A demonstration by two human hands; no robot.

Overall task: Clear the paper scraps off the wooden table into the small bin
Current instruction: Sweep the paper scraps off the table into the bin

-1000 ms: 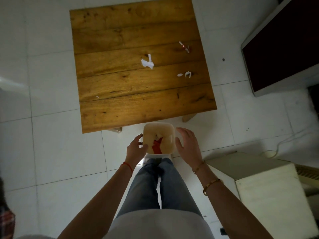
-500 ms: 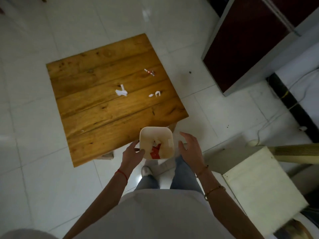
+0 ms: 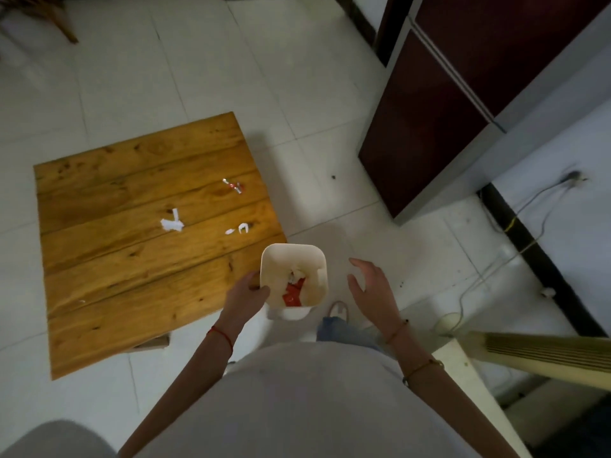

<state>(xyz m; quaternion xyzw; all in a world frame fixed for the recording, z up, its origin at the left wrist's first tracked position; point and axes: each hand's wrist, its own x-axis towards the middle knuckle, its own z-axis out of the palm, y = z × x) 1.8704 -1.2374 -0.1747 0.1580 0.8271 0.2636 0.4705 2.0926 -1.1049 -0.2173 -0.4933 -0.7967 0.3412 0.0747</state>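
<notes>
Now gripping the small bin (image 3: 292, 259) at its left rim with the left hand (image 3: 244, 294), thumb hooked inside; right hand (image 3: 372, 289) open and empty just right of the bin, not touching. Bin at the wooden table (image 3: 132, 259) near corner, red and white scraps inside. Beyond the bin on the table: crumpled white scrap (image 3: 172, 223), two small white bits (image 3: 238, 229), red-and-white scrap (image 3: 234, 186)

Floor (image 3: 205, 71): pale square tiles with thin grout lines
Cabinet (image 3: 463, 94): dark maroon doors in a grey frame — upper right, standing on the tiles
Cable (image 3: 489, 269): thin and pale, trailing across the floor right of the cabinet
Cream box (image 3: 476, 385): lower right — a ribbed beige panel (image 3: 545, 355) lies across its top
Wooden legs (image 3: 62, 28): top left corner, partly out of view
</notes>
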